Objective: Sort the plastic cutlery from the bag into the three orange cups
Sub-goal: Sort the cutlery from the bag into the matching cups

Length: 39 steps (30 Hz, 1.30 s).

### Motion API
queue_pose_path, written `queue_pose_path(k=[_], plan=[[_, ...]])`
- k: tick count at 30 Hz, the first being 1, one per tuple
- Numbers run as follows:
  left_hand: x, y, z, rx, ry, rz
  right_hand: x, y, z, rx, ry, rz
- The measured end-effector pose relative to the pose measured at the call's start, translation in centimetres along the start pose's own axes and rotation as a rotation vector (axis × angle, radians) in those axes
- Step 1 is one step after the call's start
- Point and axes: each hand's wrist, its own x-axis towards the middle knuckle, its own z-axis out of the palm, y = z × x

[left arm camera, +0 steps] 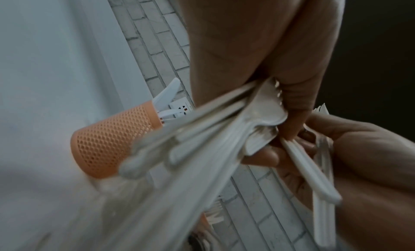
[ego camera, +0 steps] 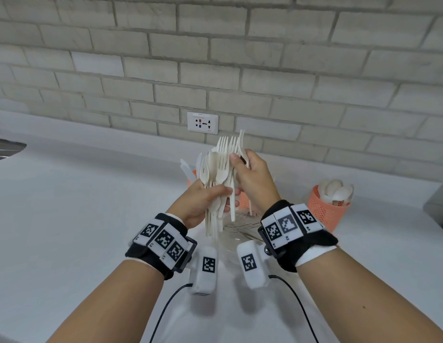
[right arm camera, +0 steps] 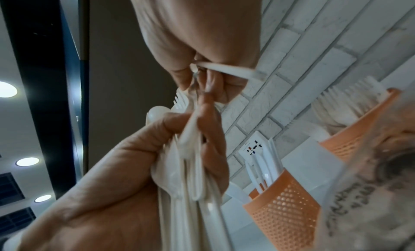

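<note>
My left hand (ego camera: 200,203) grips a bundle of white plastic forks and spoons (ego camera: 215,184) upright above the counter. My right hand (ego camera: 251,174) pinches several forks (ego camera: 231,146) at the top of that bundle. Behind the hands stand three orange mesh cups. One on the right (ego camera: 325,211) holds spoons. A middle one (ego camera: 244,201) is mostly hidden and shows forks (right arm camera: 350,95) in the right wrist view. The left one (left arm camera: 112,139) holds knives (left arm camera: 167,93). A clear plastic bag (ego camera: 240,233) lies on the counter under the hands.
A white wall socket (ego camera: 202,123) sits low on the brick wall behind the cups. A sink edge (ego camera: 6,149) shows at the far left, a grey object (ego camera: 439,206) at the far right. Wrist camera cables (ego camera: 166,310) trail toward me over the white counter (ego camera: 79,206).
</note>
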Motion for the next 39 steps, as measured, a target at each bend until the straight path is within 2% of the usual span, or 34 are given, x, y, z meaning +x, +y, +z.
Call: queue_pose_path(k=[3,8,12,27,34,39], plan=[[0.1,-0.2,0.8,-0.021,-0.01,-0.015,-0.6,0.5,-0.4,-0.017,-0.035,-0.002],[-0.2,-0.6,2.0,-0.036,-0.069,-0.078,-1.1,1.6,-1.7,0.026,-0.017,0.127],[0.1,-1.1,2.8,-0.144,-0.096,-0.124,-1.5,2.1,-2.2,0.054,0.021,0.162],[2.0,-1.4,5.5,-0.149,0.046,-0.155,-1.9,2.7,-3.1,0.026,0.201,0.092],[2.8,-1.1,5.3,-0.109,0.112,-0.193,-0.7,3.3,-3.1,-0.01,0.119,0.177],[3.5,-1.4,4.6,-0.103,0.204,-0.166,0.1,3.4,-3.7,0.047,0.025,0.208]])
